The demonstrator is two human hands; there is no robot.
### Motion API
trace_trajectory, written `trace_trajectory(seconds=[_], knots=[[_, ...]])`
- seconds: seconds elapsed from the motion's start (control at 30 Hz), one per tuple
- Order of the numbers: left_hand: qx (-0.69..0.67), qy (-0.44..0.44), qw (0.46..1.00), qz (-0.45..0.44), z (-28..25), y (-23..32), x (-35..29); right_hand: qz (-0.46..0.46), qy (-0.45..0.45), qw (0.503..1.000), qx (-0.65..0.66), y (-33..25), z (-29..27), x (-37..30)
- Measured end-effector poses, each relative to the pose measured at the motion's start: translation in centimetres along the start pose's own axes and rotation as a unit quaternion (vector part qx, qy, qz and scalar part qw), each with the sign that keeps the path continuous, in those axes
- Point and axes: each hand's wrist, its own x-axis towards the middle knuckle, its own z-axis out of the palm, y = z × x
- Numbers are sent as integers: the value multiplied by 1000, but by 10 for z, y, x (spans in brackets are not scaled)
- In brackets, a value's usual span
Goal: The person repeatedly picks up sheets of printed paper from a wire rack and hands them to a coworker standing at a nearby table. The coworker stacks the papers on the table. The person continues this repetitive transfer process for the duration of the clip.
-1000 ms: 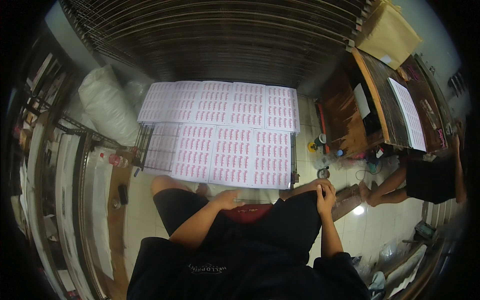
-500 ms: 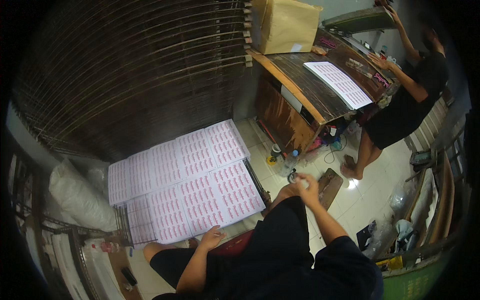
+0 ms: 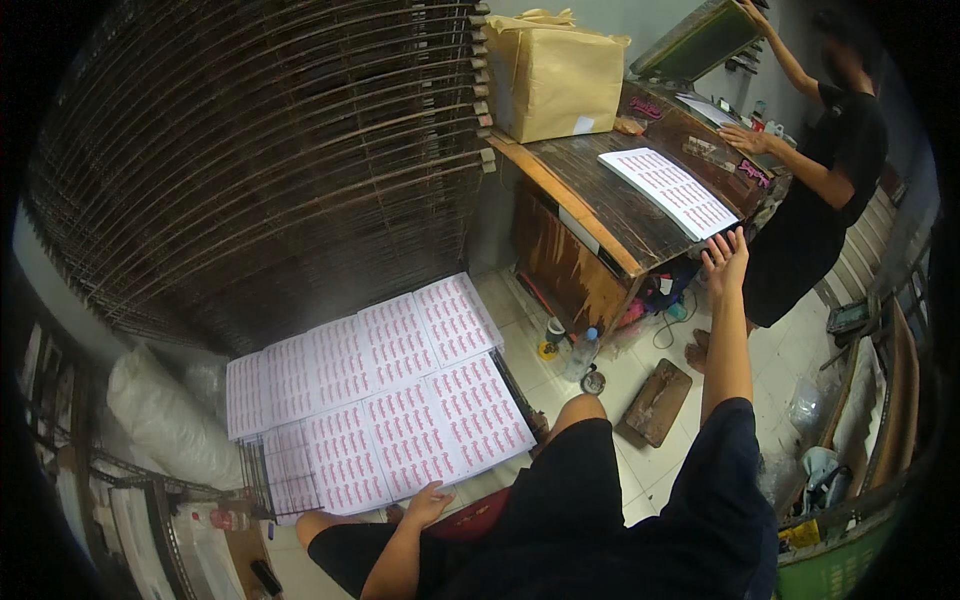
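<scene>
My right hand is stretched out with its fingers apart, just in front of the near corner of a stack of white sheets with pink print. That stack lies on a dark wooden table. Whether the fingertips touch it, I cannot tell. Low in the picture my left hand is open and holds nothing. It rests by the near edge of the printed sheets, which lie side by side in two rows on a wire rack.
Raised wire racks fan out on the left. A wrapped yellowish package stands on the wooden table. Beyond, a co-worker holds up a framed screen. A bottle and a brown block stand on the floor.
My right hand has gone from beside my knee, where its fingers were closed together, up and forward to the table's stack. The co-worker's screen is tilted higher. My left hand stays near the sheets.
</scene>
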Motion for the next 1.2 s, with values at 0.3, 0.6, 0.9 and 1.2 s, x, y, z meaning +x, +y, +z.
trace_trajectory(seconds=[0.3,0.6,0.9,1.2], knots=[[12,-6,1000,0,-2,25,-14,29,-19,976,214,-19,1,30],[36,24,998,40,2,-4,0,100,-78,924,361,-19,-3,39],[34,-12,999,4,-4,41,-22,233,-154,954,112,-1,-10,32],[48,2,999,-10,-3,36,-16,138,-92,975,150,18,31,80]])
